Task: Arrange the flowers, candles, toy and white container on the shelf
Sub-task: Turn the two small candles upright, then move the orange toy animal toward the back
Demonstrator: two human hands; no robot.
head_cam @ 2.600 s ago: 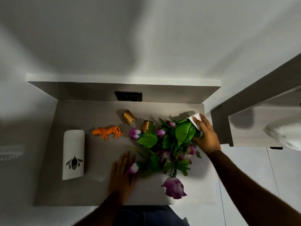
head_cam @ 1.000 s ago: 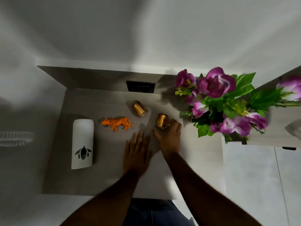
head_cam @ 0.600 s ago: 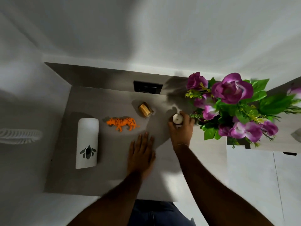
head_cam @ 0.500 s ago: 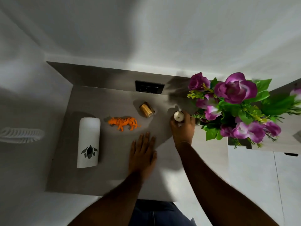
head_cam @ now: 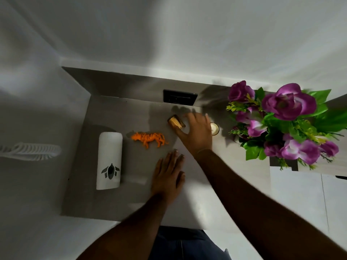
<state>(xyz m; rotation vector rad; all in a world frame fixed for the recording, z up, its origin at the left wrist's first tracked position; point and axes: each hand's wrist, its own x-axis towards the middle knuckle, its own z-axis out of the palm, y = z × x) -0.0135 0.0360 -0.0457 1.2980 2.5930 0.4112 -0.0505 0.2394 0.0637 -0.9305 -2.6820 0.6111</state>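
On the grey shelf (head_cam: 120, 117) a white container (head_cam: 109, 160) with a dark emblem lies on its side at the left. An orange toy tiger (head_cam: 148, 138) stands beside it. A gold candle (head_cam: 175, 121) lies tipped over, and a second candle (head_cam: 214, 128) stands upright just left of the purple flowers (head_cam: 281, 121), which stand at the shelf's right end. My right hand (head_cam: 197, 132) hovers with fingers spread between the two candles, its thumb by the tipped one, holding nothing. My left hand (head_cam: 168, 174) rests flat on the shelf near the front.
A black wall socket (head_cam: 179, 97) sits on the back panel behind the candles. A coiled white cord (head_cam: 30, 152) hangs left of the shelf. A lower ledge (head_cam: 326, 164) lies behind the flowers at the right. White walls enclose the shelf.
My right hand has let go of the upright candle beside the flowers and moved left toward the tipped gold candle. Earlier it stood the flowers up at the right. My left hand stayed flat.
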